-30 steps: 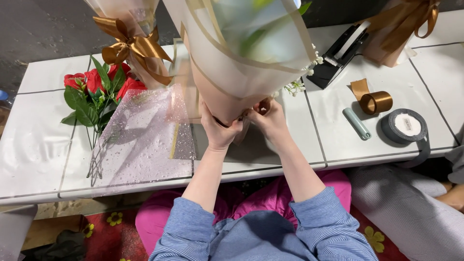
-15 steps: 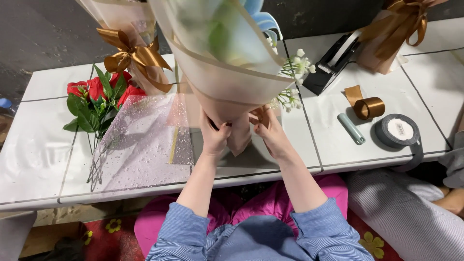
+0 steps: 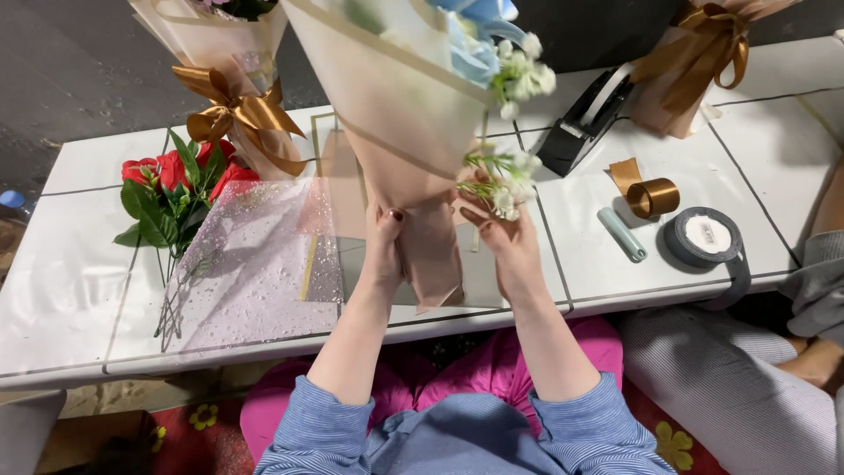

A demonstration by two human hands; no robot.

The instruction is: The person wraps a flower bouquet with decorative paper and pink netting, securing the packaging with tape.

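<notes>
I see both hands closed around the narrow stem end of a bouquet (image 3: 400, 114) wrapped in beige paper, which rises from the centre of the frame towards the top edge. My left hand (image 3: 384, 251) wraps the wrap's lower neck from the left, fingers curled against the paper; my right hand (image 3: 508, 242) grips it from the right, thumb and fingers pressed in, with small white flowers (image 3: 510, 189) spilling just above it. Under the hands lies a speckled clear sheet (image 3: 255, 264) on the white table (image 3: 61, 281). Red roses (image 3: 171, 189) lie at centre left (beside a second wrapped bouquet with a gold bow (image 3: 237, 114)). To the right sit a black tape dispenser (image 3: 585, 123), a gold ribbon roll (image 3: 652, 197) and a grey tape roll (image 3: 703, 237).
</notes>
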